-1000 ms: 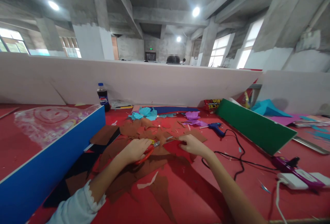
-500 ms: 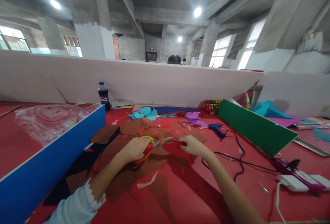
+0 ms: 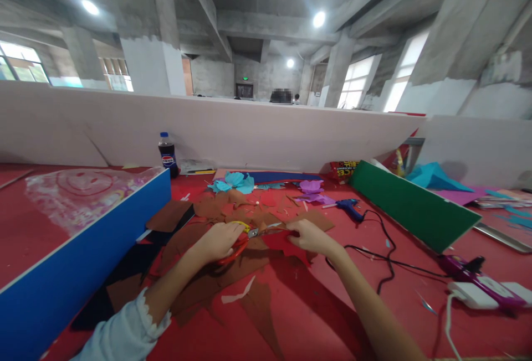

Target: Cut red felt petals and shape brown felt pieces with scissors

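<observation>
My left hand (image 3: pixel 219 241) is closed around the yellow and red handles of a pair of scissors (image 3: pixel 252 233), whose blades point right. Opposite it, my right hand (image 3: pixel 310 236) pinches a small piece of brown paper (image 3: pixel 281 228) between thumb and fingers. The blades reach that piece; whether they are cutting into it is too small to tell. Beneath both hands lie many brown paper scraps (image 3: pixel 245 266). A thin white scrap (image 3: pixel 239 293) rests nearer to me on the red tabletop (image 3: pixel 305 316).
Blue (image 3: pixel 89 245) and green (image 3: pixel 411 206) boards stand on either side. Behind are blue paper petals (image 3: pixel 235 182), purple petals (image 3: pixel 311 188) and a cola bottle (image 3: pixel 167 156). A blue glue gun (image 3: pixel 349 207) trails its black cord (image 3: pixel 390 261) toward a power strip (image 3: pixel 477 289).
My left hand has shifted slightly right with the scissors, bringing the blades closer to my right hand and to the brown piece. My right hand has barely moved.
</observation>
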A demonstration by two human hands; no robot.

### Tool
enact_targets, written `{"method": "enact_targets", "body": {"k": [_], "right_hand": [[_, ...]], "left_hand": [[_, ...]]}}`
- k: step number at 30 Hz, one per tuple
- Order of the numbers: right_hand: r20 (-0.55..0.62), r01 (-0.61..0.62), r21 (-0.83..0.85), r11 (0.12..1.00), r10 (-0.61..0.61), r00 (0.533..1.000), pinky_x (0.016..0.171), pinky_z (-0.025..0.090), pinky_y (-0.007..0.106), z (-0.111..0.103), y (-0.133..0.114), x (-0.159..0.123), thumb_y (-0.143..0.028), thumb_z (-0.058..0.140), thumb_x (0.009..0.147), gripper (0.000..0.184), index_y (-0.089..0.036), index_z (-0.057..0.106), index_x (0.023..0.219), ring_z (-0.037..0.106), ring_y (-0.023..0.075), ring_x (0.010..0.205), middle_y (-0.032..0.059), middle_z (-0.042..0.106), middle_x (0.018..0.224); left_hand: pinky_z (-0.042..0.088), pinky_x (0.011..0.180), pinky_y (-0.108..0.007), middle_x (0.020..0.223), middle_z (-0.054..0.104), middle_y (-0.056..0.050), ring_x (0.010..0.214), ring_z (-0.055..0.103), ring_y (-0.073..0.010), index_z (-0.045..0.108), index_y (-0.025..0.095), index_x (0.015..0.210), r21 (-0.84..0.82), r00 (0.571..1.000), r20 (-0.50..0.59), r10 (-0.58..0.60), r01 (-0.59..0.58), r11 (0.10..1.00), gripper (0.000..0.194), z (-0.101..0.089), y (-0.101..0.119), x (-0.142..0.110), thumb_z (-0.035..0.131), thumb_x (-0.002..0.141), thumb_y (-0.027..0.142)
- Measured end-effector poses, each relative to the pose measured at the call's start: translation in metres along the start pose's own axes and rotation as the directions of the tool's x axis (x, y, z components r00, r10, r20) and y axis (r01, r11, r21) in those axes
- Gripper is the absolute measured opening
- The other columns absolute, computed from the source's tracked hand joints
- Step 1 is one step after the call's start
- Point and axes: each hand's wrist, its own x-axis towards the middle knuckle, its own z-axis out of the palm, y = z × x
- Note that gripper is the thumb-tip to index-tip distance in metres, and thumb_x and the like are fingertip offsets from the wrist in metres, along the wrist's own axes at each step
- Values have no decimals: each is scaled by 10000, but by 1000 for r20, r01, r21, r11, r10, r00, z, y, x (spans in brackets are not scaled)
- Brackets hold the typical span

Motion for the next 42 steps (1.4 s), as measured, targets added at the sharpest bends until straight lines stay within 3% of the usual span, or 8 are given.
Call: {"method": "enact_targets", "body": {"k": [12, 21, 26, 35, 42], "right_hand": [[-16, 64, -4, 998, -64, 998, 535, 271, 214, 2, 5, 1, -140, 449, 683, 120, -156, 559, 639, 453, 113, 559, 13, 583, 626], [-12, 59, 19, 998, -59, 998, 539, 275, 212, 1, 5, 2, -148, 447, 688, 113, -153, 549, 640, 453, 111, 565, 14, 584, 634], [1, 53, 4, 999, -53, 999, 515, 263, 212, 3, 0, 2, -126, 434, 666, 130, -153, 549, 613, 441, 109, 548, 11, 571, 605], [3, 65, 51, 997, -66, 998, 507, 269, 212, 10, 5, 3, -140, 427, 671, 139, -153, 555, 617, 466, 113, 547, 8, 573, 601], [0, 61, 85, 995, -61, 998, 506, 268, 214, 8, 5, 2, -156, 419, 682, 136, -155, 533, 607, 450, 111, 539, 5, 563, 599]], "left_hand": [[417, 708, -291, 976, 603, -56, 879, 577, -226, 463, 216, 1040, -35, 1000, 9, -4, 5, 999, 367, -5, 4, -1, 456, 682, 136], [413, 729, -297, 1027, 588, -71, 915, 561, -227, 441, 208, 1090, -6, 1000, 3, 7, -7, 1000, 402, 1, 2, 0, 451, 696, 133], [420, 722, -288, 1060, 570, -59, 931, 556, -215, 442, 213, 1051, -24, 1000, -28, -2, 1, 1000, 327, 2, 5, -1, 425, 732, 144], [425, 714, -259, 1014, 587, -66, 884, 579, -201, 467, 199, 1001, -43, 1000, 9, -6, 6, 999, 245, -4, 12, -3, 437, 758, 183], [415, 675, -250, 964, 616, -53, 857, 593, -205, 481, 209, 1048, -65, 999, -35, 9, -12, 998, 293, 0, 9, -3, 432, 760, 185]]}}
